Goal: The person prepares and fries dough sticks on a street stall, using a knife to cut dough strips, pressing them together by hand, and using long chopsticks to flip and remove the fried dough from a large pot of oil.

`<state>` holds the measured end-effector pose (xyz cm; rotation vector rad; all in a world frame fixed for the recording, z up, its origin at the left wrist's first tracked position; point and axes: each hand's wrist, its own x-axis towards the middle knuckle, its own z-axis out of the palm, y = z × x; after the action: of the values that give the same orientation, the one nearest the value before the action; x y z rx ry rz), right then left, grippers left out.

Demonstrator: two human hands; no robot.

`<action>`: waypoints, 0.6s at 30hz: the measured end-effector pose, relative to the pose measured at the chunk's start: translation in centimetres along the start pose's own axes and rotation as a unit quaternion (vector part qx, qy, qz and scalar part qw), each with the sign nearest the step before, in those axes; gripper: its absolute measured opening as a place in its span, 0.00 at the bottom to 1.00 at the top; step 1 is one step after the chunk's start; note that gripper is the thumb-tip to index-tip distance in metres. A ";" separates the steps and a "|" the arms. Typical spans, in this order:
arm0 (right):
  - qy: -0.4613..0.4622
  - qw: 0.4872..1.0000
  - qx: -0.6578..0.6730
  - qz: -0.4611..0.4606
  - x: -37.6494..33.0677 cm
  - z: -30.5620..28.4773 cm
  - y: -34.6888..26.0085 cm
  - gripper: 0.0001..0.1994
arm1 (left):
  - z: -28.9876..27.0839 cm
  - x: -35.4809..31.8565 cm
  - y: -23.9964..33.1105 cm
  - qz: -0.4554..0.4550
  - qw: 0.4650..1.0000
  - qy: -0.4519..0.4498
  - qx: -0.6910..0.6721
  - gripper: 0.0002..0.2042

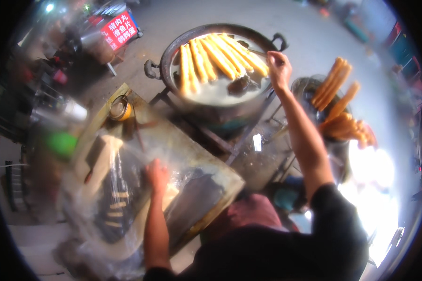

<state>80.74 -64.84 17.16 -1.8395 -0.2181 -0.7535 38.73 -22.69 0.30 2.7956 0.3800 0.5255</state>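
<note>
Several golden fried dough sticks [220, 56] float side by side in oil in a large black wok [166, 61] with two loop handles. At the wok's right rim, my right hand [279, 68] is raised with its fingers curled closed; whatever they grip, I cannot make out. My left hand [157, 175] hovers low over a worktable [206, 161], blurred, its fingers drawn together; anything in them is too unclear to name. Beside it, clear plastic sheeting [119, 173] covers pale dough [108, 150], with short dough strips [117, 205] nearer to me.
A metal cup [120, 108] with something orange-yellow stands at the table's far corner. Right of the wok, finished dough sticks [335, 89] stand and lie in a dark container [305, 89]. The wok sits on a metal frame [211, 136]. A red sign [119, 30] is at the far left.
</note>
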 end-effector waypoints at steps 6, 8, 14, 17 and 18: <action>-0.059 0.998 -0.011 -0.024 2.9 0.9 5.4 0.05 | -0.2 -0.4 2.7 -0.054 0.991 -0.053 0.114 0.12; -0.094 0.995 -0.009 -0.034 2.7 0.4 5.9 0.05 | 0.0 -0.5 3.0 -0.074 0.988 -0.059 0.125 0.12; -0.276 0.956 -0.017 -0.093 4.6 -2.7 5.7 0.08 | -0.4 0.3 2.8 -0.072 0.992 -0.076 0.066 0.09; -0.240 0.967 -0.065 -0.056 6.4 -3.5 6.5 0.09 | -0.3 0.9 -0.3 -0.099 0.991 -0.092 -0.020 0.08; -0.231 0.972 -0.028 0.003 7.1 -3.9 6.0 0.08 | -1.1 1.6 -0.9 -0.206 0.964 -0.108 -0.132 0.05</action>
<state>87.65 -72.15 17.47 -2.0503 -0.4934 -0.3168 39.62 -21.18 1.51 2.3894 0.7569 0.1591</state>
